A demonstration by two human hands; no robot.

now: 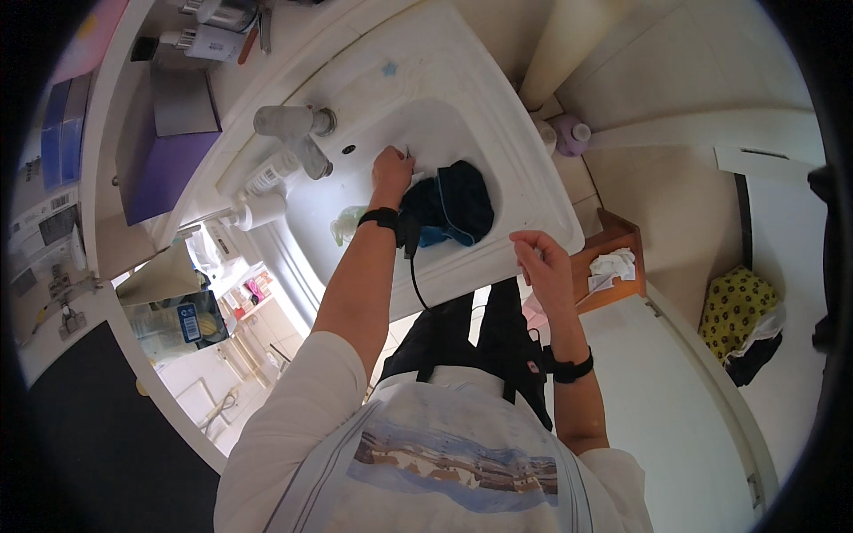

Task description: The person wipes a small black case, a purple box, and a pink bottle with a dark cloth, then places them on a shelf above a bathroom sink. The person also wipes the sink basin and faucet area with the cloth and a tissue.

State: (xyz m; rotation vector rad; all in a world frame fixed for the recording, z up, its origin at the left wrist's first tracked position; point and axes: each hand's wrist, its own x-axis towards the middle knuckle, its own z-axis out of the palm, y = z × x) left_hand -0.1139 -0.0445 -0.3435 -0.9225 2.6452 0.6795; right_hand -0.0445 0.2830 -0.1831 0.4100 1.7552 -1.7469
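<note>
My left hand (pixel 392 174) reaches into a white sink basin (pixel 436 120), its fingers curled near the basin floor beside a small whitish item; whether it grips that item cannot be told. Just right of the wrist lies a dark teal cloth (pixel 466 203) with light blue piping, bunched in the basin. Under my left wrist rests a pale green translucent item (pixel 348 224). My right hand (pixel 543 263) hovers over the sink's front right corner, fingers loosely bent, with nothing visible in it. Both wrists wear black bands.
A faucet (pixel 296 133) stands at the basin's left, near a white pump bottle (pixel 261 212) and another bottle (pixel 272 173). Left are shelves with a purple box (pixel 166 173). Right are a purple-capped bottle (pixel 571 135), a wooden stand (pixel 616 233) with crumpled tissue, and a yellow patterned bag (pixel 736 310).
</note>
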